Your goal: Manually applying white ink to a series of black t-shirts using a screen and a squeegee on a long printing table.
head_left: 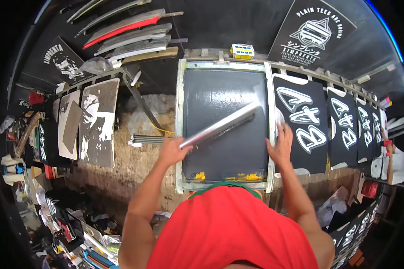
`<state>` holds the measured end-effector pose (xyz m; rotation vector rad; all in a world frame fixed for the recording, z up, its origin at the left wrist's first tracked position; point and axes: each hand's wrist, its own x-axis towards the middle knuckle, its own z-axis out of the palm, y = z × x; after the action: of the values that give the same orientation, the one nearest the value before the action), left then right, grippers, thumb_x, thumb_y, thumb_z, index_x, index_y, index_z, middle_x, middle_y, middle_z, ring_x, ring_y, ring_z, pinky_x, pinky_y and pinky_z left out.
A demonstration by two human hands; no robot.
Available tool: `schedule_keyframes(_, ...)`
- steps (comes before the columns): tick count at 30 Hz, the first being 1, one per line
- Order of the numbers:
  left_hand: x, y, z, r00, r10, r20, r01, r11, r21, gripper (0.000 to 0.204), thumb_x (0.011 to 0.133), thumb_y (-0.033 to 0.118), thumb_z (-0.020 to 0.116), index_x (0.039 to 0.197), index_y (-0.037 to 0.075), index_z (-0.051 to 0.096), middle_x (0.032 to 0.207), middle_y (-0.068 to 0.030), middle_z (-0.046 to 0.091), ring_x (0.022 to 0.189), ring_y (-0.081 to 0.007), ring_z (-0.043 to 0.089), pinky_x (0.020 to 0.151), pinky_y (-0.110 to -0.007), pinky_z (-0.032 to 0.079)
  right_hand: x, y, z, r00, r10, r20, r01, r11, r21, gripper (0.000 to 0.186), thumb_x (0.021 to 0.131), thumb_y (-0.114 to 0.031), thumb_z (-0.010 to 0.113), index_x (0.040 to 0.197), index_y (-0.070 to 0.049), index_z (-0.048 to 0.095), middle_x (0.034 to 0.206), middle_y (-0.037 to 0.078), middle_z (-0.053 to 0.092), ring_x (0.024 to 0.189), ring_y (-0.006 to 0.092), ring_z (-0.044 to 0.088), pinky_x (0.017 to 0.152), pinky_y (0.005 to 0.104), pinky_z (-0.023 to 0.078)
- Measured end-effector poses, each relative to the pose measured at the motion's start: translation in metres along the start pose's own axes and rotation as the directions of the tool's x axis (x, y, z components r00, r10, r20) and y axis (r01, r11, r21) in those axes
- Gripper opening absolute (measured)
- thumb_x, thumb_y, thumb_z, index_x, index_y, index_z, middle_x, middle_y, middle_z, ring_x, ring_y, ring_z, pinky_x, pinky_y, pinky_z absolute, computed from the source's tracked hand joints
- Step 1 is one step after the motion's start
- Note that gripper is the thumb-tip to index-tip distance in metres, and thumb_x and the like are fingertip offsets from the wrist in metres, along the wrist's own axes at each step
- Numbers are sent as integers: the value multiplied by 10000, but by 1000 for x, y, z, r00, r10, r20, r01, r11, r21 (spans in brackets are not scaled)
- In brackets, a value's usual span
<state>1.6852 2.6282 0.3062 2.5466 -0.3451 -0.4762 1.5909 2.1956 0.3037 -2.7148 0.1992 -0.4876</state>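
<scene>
A long silver metal bar with a dark lower edge (220, 123) lies diagonally over a screen-printing frame (269, 89) with a dark grey mesh, which has yellow smears along its near end. My left hand (174, 150) grips the bar's lower-left end at the frame's left rim. My right hand (280, 145) is at the right rim, fingers apart and slightly bent, thumb toward the mesh. Just right of it, a black printed panel with white lettering (307, 134) rests on a rack.
More printed panels (339, 130) line the right, where another person's arm (390, 159) shows. Stained pallets (98, 143) stand left over a wooden floor (125, 179). Squeegees (125, 33) hang at the back wall, near a small white-and-yellow box (242, 50). Clutter (81, 228) fills the lower left.
</scene>
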Motion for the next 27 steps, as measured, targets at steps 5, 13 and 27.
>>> schedule_keyframes(5, 101, 26, -48, 847, 531, -12, -504, 811, 298, 400, 740, 101, 775, 1130, 142, 698, 1100, -95, 736, 1044, -293, 677, 1198, -615, 269, 135, 0, 25, 763, -209, 611, 335, 937, -98, 547, 758, -157, 711, 1298, -100, 649, 1330, 162, 642, 1232, 318, 612, 1060, 432, 467)
schedule_keyframes(13, 307, 34, -41, 963, 271, 4, -231, 813, 535, 519, 814, -27, 584, 1314, 112, 614, 1306, -135, 659, 1165, -344, 644, 1113, -546, 425, 269, 55, 127, 914, -183, 363, 270, 940, -207, 408, 776, -144, 667, 1181, -142, 713, 1184, 109, 697, 1053, 303, 682, 894, 451, 544)
schedule_keyframes(27, -75, -8, 65, 949, 30, 313, -155, 912, 380, 788, 692, 154, 793, 1437, 197, 540, 1446, -49, 565, 1303, -233, 552, 1058, -557, 378, -107, -3, -5, 639, 43, 768, 65, 992, -110, 634, 718, -383, 771, 1310, -195, 643, 1358, 37, 639, 1290, 291, 574, 1158, 749, 172)
